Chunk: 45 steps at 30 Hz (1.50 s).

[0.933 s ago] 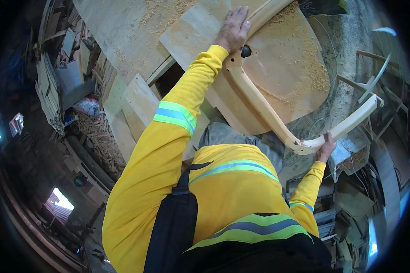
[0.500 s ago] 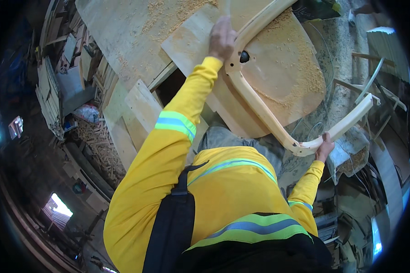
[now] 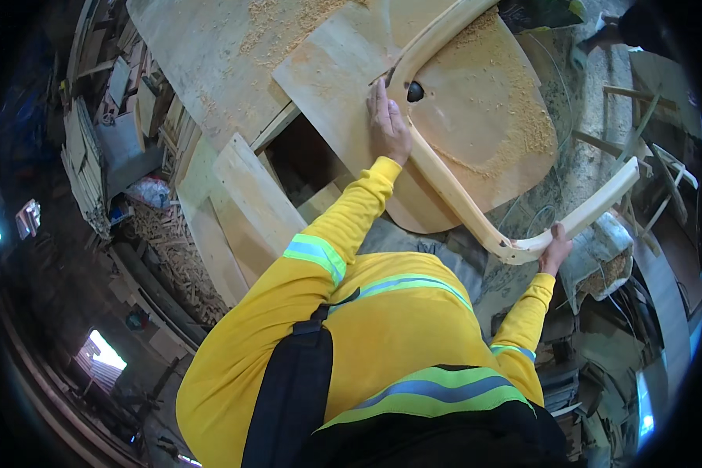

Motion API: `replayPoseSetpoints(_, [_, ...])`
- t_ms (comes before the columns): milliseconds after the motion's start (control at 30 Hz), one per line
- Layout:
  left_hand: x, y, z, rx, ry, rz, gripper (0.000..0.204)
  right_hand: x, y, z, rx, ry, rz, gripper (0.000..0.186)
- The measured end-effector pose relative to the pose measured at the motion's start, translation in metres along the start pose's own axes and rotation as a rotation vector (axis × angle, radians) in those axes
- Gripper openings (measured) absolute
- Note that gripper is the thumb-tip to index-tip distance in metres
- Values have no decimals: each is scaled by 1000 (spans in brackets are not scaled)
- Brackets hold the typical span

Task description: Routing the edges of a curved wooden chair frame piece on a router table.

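A pale wooden frame (image 3: pixel 448 181), curved into a wide U with a further arm running to the top, lies over a rounded wooden board (image 3: pixel 515 132). My left hand (image 3: pixel 388 129) rests along the frame's outer side at its upper-left corner, fingers stretched out and lying flat against the wood. Just right of those fingers a dark rounded knob (image 3: pixel 416 91) stands on the board, inside the frame's corner. My right hand (image 3: pixel 554 248) is wrapped round the frame's right arm, near the lower-right bend.
Wood shavings (image 3: pixel 534 136) lie on the board and across the worktop (image 3: pixel 203 54). Left of my left forearm is a dark opening (image 3: pixel 300 152) between panels. Scrap wood (image 3: pixel 136 101) is piled at the left. Another person's dark sleeve (image 3: pixel 643 31) shows at the upper right.
My left hand has come down toward me, its fingers now straighter on the frame. The frame's upper corner has shifted slightly. Another person's arm has appeared at the upper right.
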State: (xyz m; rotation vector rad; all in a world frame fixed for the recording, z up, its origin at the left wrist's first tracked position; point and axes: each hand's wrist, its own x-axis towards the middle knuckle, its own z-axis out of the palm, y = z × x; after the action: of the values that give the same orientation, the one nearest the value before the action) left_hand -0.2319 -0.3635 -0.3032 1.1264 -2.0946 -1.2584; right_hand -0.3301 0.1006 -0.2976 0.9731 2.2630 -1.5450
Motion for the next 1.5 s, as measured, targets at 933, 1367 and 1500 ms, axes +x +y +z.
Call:
replayPoseSetpoints(933, [28, -10, 5, -66, -38, 113, 48, -35, 8, 13, 40, -18, -24, 43])
replayPoseSetpoints(1367, [36, -8, 5, -63, -94, 89, 49, -49, 14, 14, 112, 4, -8, 44])
replayPoseSetpoints(1500, [37, -7, 5, -69, -99, 93, 48, -51, 17, 13, 113, 6, 5, 46])
